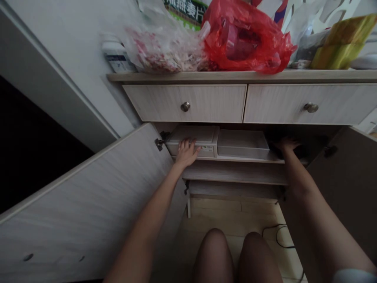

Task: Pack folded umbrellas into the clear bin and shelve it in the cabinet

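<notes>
In the head view, my left hand (187,152) lies with fingers spread against the front of a white plastic storage box (203,135) on the cabinet's upper shelf. A label shows on the box front beside my fingertips. Right of it stands a clear, shallow plastic bin (243,143). My right hand (288,144) reaches into the dark right end of the same shelf, at a black object (300,151) whose kind I cannot make out. Shadow hides most of those fingers.
Both cabinet doors, the left door (97,208) and the right door (347,188), stand swung outward. Two drawers with knobs (185,106) run above. A red plastic bag (250,39), a clear bag (167,51) and a white bottle (116,55) crowd the top. A black cable (278,232) lies on the floor.
</notes>
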`<action>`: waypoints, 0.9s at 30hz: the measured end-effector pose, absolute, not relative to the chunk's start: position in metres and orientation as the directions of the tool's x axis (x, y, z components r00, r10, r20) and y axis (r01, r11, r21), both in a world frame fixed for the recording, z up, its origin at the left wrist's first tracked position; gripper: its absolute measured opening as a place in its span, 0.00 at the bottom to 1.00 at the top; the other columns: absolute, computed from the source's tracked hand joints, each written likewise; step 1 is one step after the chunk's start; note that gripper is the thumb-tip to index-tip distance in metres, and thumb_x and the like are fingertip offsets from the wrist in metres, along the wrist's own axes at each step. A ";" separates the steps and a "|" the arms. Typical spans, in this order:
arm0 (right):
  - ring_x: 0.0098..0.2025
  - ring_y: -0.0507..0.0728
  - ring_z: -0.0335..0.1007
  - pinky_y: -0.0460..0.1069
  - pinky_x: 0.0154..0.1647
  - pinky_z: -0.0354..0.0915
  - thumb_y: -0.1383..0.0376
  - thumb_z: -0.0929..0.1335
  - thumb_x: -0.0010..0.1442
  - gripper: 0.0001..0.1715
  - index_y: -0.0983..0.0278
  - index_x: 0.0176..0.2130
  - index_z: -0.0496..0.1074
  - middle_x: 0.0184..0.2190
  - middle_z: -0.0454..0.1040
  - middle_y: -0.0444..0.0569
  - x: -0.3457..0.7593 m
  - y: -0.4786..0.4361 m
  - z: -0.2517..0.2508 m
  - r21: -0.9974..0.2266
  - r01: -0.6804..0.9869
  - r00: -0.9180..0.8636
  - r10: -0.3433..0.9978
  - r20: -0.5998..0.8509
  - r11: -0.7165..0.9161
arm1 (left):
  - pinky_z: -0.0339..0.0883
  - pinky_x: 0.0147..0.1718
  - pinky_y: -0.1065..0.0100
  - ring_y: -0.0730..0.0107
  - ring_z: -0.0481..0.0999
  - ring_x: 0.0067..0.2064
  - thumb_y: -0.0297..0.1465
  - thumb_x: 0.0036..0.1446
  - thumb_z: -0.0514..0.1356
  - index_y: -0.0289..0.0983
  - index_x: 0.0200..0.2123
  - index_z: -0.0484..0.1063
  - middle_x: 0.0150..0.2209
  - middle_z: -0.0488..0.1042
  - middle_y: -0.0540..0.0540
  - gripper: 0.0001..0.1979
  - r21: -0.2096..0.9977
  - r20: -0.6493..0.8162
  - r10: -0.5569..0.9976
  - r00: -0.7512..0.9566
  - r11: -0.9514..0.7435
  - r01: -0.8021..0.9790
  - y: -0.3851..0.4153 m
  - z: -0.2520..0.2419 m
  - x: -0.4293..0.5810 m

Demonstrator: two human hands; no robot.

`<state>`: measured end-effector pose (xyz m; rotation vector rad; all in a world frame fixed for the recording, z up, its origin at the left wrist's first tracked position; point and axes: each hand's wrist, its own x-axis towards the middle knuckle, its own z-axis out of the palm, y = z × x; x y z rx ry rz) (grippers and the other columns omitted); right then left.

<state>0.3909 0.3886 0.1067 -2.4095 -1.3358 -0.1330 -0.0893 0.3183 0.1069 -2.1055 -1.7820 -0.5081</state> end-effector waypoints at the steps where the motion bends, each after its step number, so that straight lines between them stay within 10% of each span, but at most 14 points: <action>1: 0.63 0.84 0.55 0.79 0.56 0.51 0.46 0.63 0.63 0.47 0.77 0.66 0.59 0.62 0.58 0.82 0.388 0.384 0.111 -0.292 0.859 0.496 0.823 0.278 -0.420 | 0.48 0.66 0.46 0.46 0.58 0.67 0.45 0.67 0.43 0.35 0.64 0.60 0.64 0.62 0.32 0.29 -0.025 0.473 0.868 0.152 -0.160 0.987 0.318 0.107 -0.089; 6: 0.62 0.66 0.63 0.62 0.63 0.55 0.57 0.55 0.71 0.29 0.64 0.64 0.64 0.60 0.68 0.61 0.354 0.342 0.119 -0.127 0.965 -0.141 0.860 0.490 0.231 | 0.46 0.66 0.44 0.45 0.57 0.68 0.44 0.67 0.43 0.34 0.64 0.60 0.65 0.61 0.31 0.29 -0.014 0.464 0.874 0.142 -0.154 0.988 0.317 0.108 -0.088; 9: 0.55 0.63 0.70 0.59 0.64 0.52 0.59 0.58 0.69 0.24 0.61 0.58 0.72 0.52 0.76 0.57 0.336 0.320 0.110 0.055 0.927 -0.363 0.850 0.382 0.371 | 0.46 0.66 0.45 0.46 0.56 0.68 0.44 0.67 0.42 0.34 0.64 0.60 0.65 0.61 0.32 0.30 -0.010 0.450 0.882 0.142 -0.154 0.988 0.319 0.109 -0.088; 19: 0.55 0.64 0.69 0.59 0.59 0.57 0.62 0.61 0.67 0.24 0.56 0.60 0.70 0.51 0.76 0.56 0.340 0.310 0.128 0.131 0.945 -0.327 0.890 0.318 0.300 | 0.48 0.65 0.44 0.48 0.56 0.69 0.45 0.66 0.42 0.35 0.64 0.61 0.66 0.61 0.32 0.31 0.044 0.375 0.918 0.127 -0.155 0.987 0.324 0.116 -0.091; 24: 0.61 0.65 0.65 0.63 0.58 0.62 0.56 0.54 0.69 0.34 0.59 0.71 0.51 0.60 0.68 0.60 0.322 0.208 0.126 -0.191 0.937 -0.137 0.812 0.567 0.291 | 0.45 0.65 0.39 0.46 0.48 0.72 0.44 0.65 0.43 0.32 0.68 0.54 0.68 0.56 0.29 0.33 0.135 0.399 0.911 0.101 -0.167 0.977 0.313 0.130 -0.083; 27: 0.62 0.66 0.64 0.67 0.56 0.66 0.53 0.55 0.67 0.36 0.44 0.71 0.45 0.62 0.66 0.51 0.339 0.108 0.101 -0.341 0.885 -0.031 0.772 0.635 0.316 | 0.46 0.66 0.39 0.49 0.44 0.73 0.39 0.66 0.39 0.31 0.71 0.44 0.70 0.53 0.29 0.33 0.209 0.646 0.763 0.023 -0.206 0.956 0.269 0.133 -0.074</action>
